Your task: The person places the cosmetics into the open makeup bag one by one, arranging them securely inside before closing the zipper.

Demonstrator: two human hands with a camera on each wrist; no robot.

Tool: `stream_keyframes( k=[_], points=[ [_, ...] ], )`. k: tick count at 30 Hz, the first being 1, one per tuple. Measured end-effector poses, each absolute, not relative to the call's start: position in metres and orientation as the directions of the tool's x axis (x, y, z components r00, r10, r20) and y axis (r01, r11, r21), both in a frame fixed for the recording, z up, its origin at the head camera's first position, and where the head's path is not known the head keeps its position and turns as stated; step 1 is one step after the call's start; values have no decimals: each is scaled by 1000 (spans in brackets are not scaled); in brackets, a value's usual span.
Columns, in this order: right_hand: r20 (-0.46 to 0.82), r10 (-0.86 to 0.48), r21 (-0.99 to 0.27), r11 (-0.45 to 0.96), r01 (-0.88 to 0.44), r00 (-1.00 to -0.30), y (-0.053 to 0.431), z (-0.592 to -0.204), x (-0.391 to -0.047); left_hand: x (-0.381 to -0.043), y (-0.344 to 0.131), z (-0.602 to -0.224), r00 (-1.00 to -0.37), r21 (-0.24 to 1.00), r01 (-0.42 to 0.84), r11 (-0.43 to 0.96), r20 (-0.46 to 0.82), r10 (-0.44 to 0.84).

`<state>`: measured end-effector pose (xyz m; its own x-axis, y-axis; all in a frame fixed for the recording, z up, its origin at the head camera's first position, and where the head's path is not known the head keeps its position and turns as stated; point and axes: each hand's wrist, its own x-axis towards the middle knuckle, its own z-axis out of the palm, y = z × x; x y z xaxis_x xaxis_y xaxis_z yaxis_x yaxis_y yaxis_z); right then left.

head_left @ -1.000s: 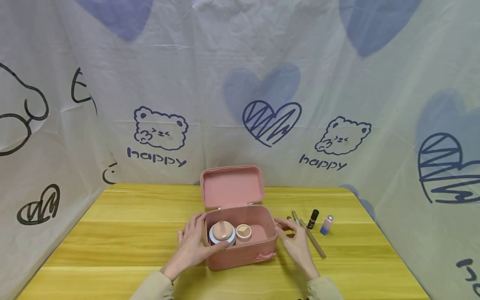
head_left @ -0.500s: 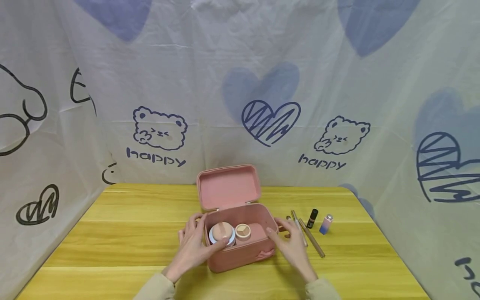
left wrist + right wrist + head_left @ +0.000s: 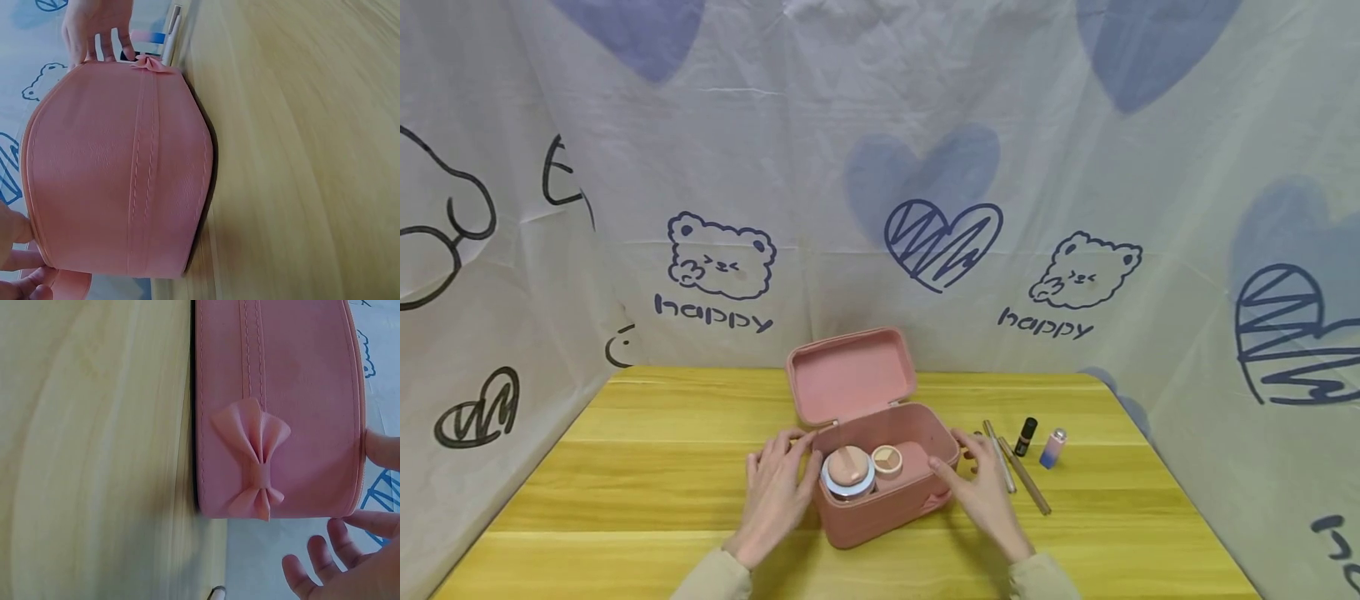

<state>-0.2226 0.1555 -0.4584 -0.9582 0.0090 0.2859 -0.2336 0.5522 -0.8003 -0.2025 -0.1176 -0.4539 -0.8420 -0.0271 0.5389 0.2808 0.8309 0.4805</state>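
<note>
A pink makeup case [image 3: 880,515] stands with its lid [image 3: 852,377] raised. Inside, at its left, sits a round blue-rimmed container [image 3: 850,490] topped by a peach powder puff [image 3: 847,465]. Beside that is a small round three-colour palette [image 3: 887,460]. My left hand [image 3: 773,485] holds the case's left end, thumb and fingers at the rim. At the right end my right hand [image 3: 988,490] grips the corner, its thumb on the front rim and fingers around the side. A pink bow [image 3: 259,459] decorates the case front.
Right of the case lie slim pencil-like sticks [image 3: 1026,477], a black tube [image 3: 1026,437] and a pink-and-blue tube [image 3: 1053,448]. A printed white cloth [image 3: 850,167] hangs behind the wooden table [image 3: 647,483].
The case has turned anticlockwise, its lid shifting left. My left thumb has moved from the blue-rimmed container to the case's left rim. My right thumb has come onto the front rim.
</note>
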Motion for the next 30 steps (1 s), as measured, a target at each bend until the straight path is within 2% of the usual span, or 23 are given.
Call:
stream_keyframes(
  k=[10, 30],
  points=[
    [314, 86, -764, 614, -198, -945, 153, -454, -223, -200, -118, -453, -839, 353, 278, 893, 543, 47],
    [388, 117, -735, 638, -230, -914, 146, -456, -224, -194, -113, -453, -808, 293, 294, 910, 584, 73]
  ],
)
